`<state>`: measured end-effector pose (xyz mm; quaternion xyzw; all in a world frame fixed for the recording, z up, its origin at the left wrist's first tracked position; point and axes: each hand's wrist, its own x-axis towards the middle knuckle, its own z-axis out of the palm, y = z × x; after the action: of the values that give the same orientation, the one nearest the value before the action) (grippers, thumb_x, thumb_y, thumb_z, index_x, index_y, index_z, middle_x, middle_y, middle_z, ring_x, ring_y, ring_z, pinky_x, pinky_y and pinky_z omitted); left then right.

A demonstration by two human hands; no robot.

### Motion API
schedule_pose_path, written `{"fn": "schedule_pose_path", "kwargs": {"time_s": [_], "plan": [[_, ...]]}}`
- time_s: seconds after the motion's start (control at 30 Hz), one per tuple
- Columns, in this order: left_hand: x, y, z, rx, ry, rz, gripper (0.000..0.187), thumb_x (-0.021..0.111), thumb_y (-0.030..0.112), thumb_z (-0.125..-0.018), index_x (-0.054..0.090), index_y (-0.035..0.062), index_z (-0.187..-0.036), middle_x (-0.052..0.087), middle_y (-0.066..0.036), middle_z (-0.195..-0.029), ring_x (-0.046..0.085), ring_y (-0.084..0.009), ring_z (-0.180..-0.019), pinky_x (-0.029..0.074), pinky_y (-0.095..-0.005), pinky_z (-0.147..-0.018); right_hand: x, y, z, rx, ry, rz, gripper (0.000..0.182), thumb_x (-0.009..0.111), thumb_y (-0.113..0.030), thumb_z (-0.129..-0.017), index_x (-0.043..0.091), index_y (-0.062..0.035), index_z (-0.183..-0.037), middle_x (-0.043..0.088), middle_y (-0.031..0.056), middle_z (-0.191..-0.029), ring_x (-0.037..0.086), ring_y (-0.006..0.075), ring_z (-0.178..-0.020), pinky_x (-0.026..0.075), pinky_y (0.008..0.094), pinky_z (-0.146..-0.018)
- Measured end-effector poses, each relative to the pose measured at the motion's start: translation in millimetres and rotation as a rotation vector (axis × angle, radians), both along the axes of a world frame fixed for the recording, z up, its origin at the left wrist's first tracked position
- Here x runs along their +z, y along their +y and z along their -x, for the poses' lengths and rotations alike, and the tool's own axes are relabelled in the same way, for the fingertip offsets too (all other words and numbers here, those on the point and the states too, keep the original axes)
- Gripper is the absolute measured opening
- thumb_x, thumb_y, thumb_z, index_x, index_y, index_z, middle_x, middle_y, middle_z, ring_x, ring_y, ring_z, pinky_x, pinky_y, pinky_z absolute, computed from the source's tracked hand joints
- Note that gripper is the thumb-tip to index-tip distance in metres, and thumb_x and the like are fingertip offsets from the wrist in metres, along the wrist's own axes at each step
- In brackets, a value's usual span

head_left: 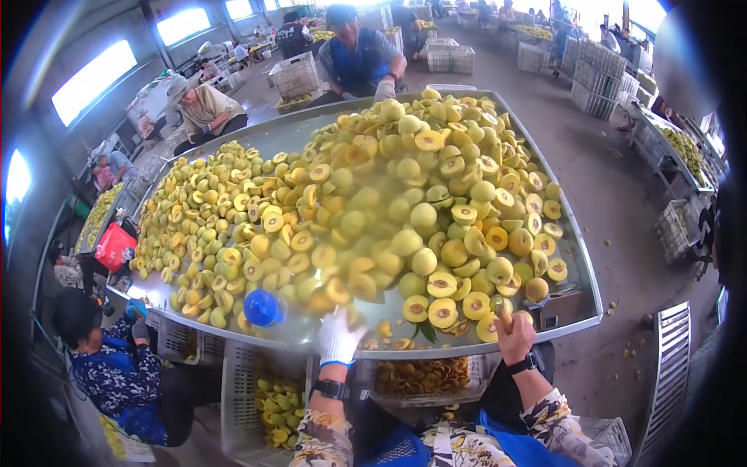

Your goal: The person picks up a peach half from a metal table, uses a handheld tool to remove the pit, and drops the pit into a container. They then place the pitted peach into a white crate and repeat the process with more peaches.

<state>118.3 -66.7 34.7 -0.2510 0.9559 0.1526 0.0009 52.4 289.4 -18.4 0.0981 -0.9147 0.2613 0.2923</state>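
My left hand (339,340) wears a white knitted glove and is at the near rim of the metal table (303,342). Its fingertips blur into the haze over the fruit, so I cannot see whether they hold anything. My right hand (516,339), bare, is at the near right rim with its fingers curled closed. What sits in them is too small to make out. Around it lie halved yellow peaches (443,314), several with brown pits showing. A large heap of whole and cut peaches (420,222) covers most of the table.
A blue round object (263,308) stands left of my gloved hand. Below the rim are a crate of brown pieces (424,399) and a crate of yellow-green pieces (233,405). A co-worker (117,366) sits at left; another (358,58) reaches in from the far side.
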Motion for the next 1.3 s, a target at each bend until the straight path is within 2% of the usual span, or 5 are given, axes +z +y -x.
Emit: {"fn": "schedule_pose_path", "kwargs": {"time_s": [0.27,0.5,0.67,1.13,1.3], "plan": [[-10,66,33,-0.392,0.094,-0.178,0.047,0.064,0.041,-0.073,0.055,0.0121,-0.109,0.058,-0.018,-0.092,0.058,-0.0374,-0.084,0.047,-0.0451,-0.069,-5,0,1,-0.056,-0.039,-0.043,0.023,0.066,-0.022,-0.073,0.052,-0.0063,-0.082,0.053,0.0140,-0.071,0.052,0.0361,-0.065,0.040,0.0436,-0.055],[30,-24,70,-0.077,0.385,0.289,0.056,0.065,0.045,-0.071,0.057,0.0070,-0.111,0.050,-0.026,-0.113,0.051,-0.0387,-0.100,0.044,-0.0442,-0.083,1,-4,1,-0.034,-0.017,-0.043,0.025,0.069,-0.024,-0.070,0.051,-0.0077,-0.077,0.051,0.0112,-0.065,0.052,0.0327,-0.060,0.040,0.0413,-0.052],[31,-66,117,0.107,-0.168,0.082,0.069,0.053,0.062,-0.073,0.046,0.0195,-0.127,0.046,-0.019,-0.123,0.045,-0.0381,-0.113,0.041,-0.0484,-0.087,-1,-2,3,-0.007,0.000,-0.047,0.023,0.067,-0.022,-0.071,0.052,-0.0072,-0.078,0.051,0.0110,-0.064,0.053,0.0323,-0.059,0.041,0.0415,-0.053],[-12,-1,96,-0.318,0.190,0.040,0.027,0.051,0.026,-0.080,0.054,0.0065,-0.099,0.061,-0.018,-0.088,0.061,-0.0337,-0.075,0.050,-0.0425,-0.063,-4,-3,0,-0.052,-0.162,-0.091,0.029,0.069,-0.029,-0.072,0.052,-0.0067,-0.078,0.054,0.0130,-0.066,0.053,0.0345,-0.060,0.041,0.0434,-0.053],[41,21,65,0.262,0.869,-1.293,0.040,0.050,0.041,-0.086,0.052,0.0072,-0.108,0.059,-0.009,-0.085,0.058,-0.0179,-0.064,0.041,-0.0247,-0.040,32,-8,-3,0.001,-0.274,-0.045,0.028,0.067,-0.028,-0.074,0.051,-0.0055,-0.076,0.052,0.0143,-0.064,0.053,0.0350,-0.059,0.040,0.0432,-0.052]]}}
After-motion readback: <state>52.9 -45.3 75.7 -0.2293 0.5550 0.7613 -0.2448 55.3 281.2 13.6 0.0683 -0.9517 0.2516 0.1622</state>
